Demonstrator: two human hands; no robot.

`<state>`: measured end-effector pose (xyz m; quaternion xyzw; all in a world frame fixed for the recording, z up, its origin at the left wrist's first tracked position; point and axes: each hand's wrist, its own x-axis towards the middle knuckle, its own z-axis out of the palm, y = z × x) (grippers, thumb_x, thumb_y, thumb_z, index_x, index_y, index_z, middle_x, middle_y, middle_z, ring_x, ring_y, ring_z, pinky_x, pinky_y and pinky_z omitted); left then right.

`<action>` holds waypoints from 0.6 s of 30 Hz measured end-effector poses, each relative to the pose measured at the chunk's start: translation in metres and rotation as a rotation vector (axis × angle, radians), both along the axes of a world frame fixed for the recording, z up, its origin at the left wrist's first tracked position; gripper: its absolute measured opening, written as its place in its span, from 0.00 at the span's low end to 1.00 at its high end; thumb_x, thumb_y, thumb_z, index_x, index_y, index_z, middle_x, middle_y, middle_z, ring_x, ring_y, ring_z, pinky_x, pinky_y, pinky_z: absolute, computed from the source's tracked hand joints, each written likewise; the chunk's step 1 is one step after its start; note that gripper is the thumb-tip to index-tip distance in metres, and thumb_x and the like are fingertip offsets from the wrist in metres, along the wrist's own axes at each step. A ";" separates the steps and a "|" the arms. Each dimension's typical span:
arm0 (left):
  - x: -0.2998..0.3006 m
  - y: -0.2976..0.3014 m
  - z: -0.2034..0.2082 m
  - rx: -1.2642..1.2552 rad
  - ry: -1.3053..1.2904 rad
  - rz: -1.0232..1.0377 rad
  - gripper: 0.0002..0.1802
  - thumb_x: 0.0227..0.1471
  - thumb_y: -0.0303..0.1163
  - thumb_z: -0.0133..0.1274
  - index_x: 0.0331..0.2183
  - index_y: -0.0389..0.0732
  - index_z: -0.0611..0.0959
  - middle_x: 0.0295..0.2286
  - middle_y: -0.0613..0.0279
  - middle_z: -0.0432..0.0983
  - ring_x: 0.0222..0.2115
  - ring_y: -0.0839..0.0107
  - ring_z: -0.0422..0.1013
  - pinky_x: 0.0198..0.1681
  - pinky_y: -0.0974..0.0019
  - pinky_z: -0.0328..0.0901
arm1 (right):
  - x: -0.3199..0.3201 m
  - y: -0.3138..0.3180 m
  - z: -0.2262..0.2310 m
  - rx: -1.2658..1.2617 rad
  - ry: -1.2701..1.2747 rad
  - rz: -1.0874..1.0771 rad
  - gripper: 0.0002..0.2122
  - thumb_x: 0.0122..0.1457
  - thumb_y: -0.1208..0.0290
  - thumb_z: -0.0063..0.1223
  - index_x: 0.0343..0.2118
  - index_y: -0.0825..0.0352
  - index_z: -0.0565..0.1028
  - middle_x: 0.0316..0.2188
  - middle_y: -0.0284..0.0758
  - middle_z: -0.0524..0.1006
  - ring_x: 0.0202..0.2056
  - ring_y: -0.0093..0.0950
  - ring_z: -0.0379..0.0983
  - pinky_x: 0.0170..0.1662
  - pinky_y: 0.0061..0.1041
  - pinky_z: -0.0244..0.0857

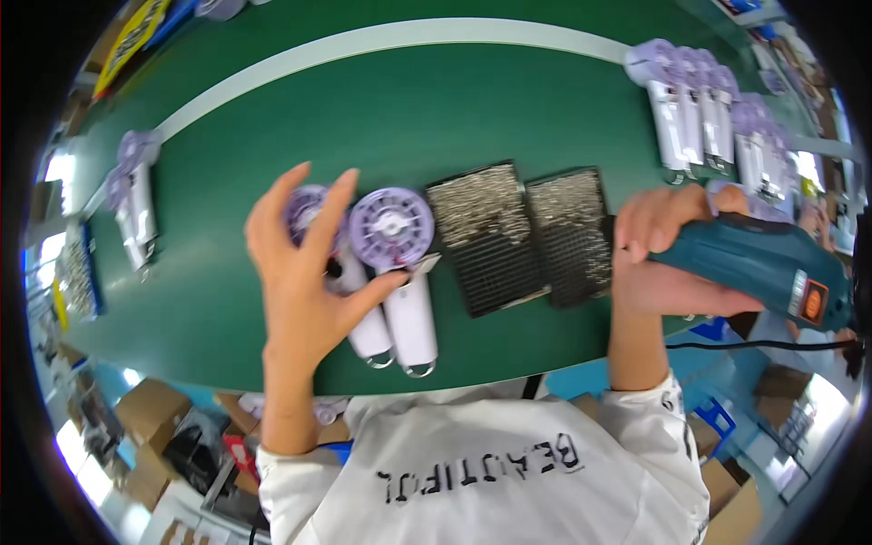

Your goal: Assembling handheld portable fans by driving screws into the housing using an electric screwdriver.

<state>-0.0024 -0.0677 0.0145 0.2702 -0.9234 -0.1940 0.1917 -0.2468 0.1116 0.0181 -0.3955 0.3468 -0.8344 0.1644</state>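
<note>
Two handheld fans with lilac round heads and white handles lie side by side before me. My left hand (304, 268) hovers over the left fan (371, 338), fingers and thumb spread wide, holding nothing. Its thumb tip reaches the neck of the right fan (413, 331), whose open lilac head shows spokes around a hub; whether it touches cannot be told. A small pale piece sticks out beside that neck. My right hand (658, 241) is wrapped round a teal electric screwdriver (767, 259), held level with its dark nose toward the trays.
Two black gridded trays, a left one (500, 282) and a right one (572, 272), hold many small screws. More fans (672, 123) stand in rows at the far right, with others (136, 200) at the far left. A white strip (436, 32) crosses the green table. A black cable (754, 345) runs below the screwdriver.
</note>
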 end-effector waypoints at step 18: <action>0.000 0.012 -0.002 0.036 0.057 -0.088 0.34 0.22 0.35 0.70 0.40 0.37 0.82 0.37 0.57 0.74 0.42 0.52 0.67 0.45 0.53 0.64 | 0.006 0.001 -0.012 0.007 -0.005 0.090 0.43 0.49 0.22 0.37 0.49 0.64 0.63 0.20 0.40 0.69 0.18 0.31 0.64 0.22 0.31 0.61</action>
